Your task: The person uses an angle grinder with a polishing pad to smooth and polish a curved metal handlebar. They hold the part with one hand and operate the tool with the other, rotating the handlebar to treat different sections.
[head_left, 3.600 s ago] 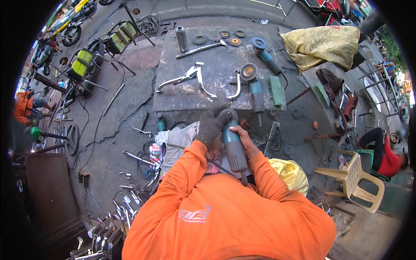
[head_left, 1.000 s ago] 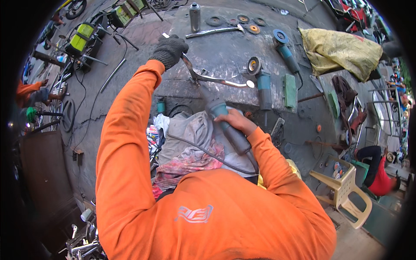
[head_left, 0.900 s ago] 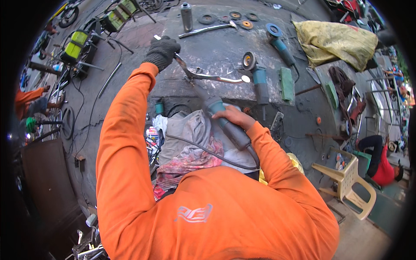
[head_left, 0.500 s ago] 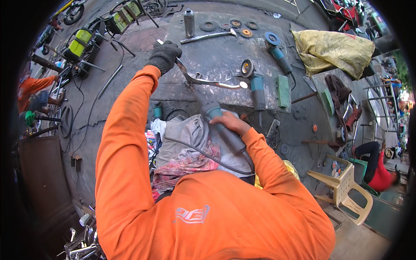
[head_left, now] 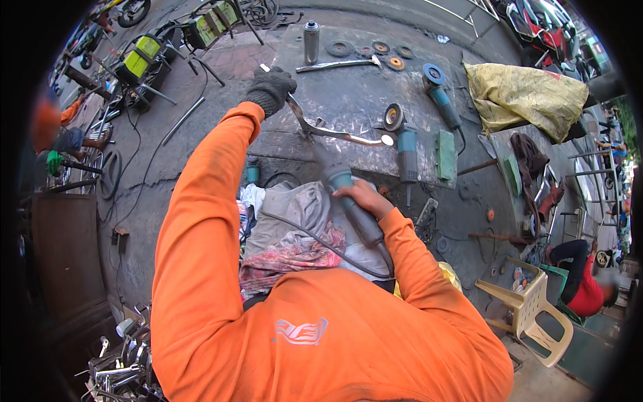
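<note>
My left hand (head_left: 271,90), in a dark knit glove, is closed around one end of a bent, shiny metal lever (head_left: 348,137). The lever's other end, with a flat pale tip, reaches to the right above the worktop. My bare right hand (head_left: 365,199) grips a teal and dark handheld grinder (head_left: 341,182). Its narrow nose points up and left to the lever's bend, where the front is blurred. I cannot tell whether they touch. The grinder's cord loops back over grey and pink cloths (head_left: 295,251) at my lap.
Beyond my hands, the dark worktop (head_left: 348,94) bears a spray can (head_left: 311,41), a metal bar (head_left: 338,63), several discs (head_left: 395,63), two angle grinders (head_left: 406,151) (head_left: 442,100) and a green block (head_left: 445,154). A yellow sack (head_left: 526,97) and a plastic chair (head_left: 532,308) stand right. People work at both sides.
The view has shifted slightly, so the surroundings sit a little farther right and lower. Both hands keep their holds on the lever and grinder, with little other visible movement.
</note>
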`<state>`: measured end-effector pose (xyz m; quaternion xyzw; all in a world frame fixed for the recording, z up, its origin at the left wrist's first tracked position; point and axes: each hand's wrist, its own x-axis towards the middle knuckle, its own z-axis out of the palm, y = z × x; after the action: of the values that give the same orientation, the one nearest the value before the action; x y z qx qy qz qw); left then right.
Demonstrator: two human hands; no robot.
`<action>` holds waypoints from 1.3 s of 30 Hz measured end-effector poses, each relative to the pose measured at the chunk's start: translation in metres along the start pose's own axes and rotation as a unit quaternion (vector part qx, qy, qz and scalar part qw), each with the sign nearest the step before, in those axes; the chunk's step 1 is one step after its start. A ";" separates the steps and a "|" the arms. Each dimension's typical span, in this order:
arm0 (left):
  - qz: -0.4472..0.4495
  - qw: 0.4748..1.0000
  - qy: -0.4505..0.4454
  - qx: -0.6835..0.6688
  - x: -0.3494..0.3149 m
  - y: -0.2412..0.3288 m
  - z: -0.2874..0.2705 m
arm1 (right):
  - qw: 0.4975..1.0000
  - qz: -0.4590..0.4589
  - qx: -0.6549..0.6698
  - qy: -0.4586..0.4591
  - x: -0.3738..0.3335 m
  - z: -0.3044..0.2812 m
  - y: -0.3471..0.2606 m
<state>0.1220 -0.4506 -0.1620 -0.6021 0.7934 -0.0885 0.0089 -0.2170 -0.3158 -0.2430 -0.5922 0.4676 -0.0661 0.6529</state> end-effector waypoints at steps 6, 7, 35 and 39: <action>0.006 1.000 0.017 0.011 -0.002 -0.001 0.005 | 1.000 -0.016 0.008 -0.025 0.006 -0.004 0.009; 0.004 1.000 0.012 0.010 -0.002 -0.001 0.004 | 0.999 -0.027 0.004 -0.032 0.008 -0.005 0.011; -0.048 0.991 -0.118 0.033 0.007 0.009 -0.012 | 0.999 -0.013 0.013 -0.051 0.015 -0.014 0.013; -0.052 0.992 -0.115 0.028 0.009 0.007 -0.008 | 1.000 -0.017 -0.011 -0.021 0.015 -0.017 0.017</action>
<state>0.1116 -0.4563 -0.1547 -0.6481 0.7522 -0.0413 0.1120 -0.2282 -0.3326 -0.2632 -0.6081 0.4443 -0.0594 0.6552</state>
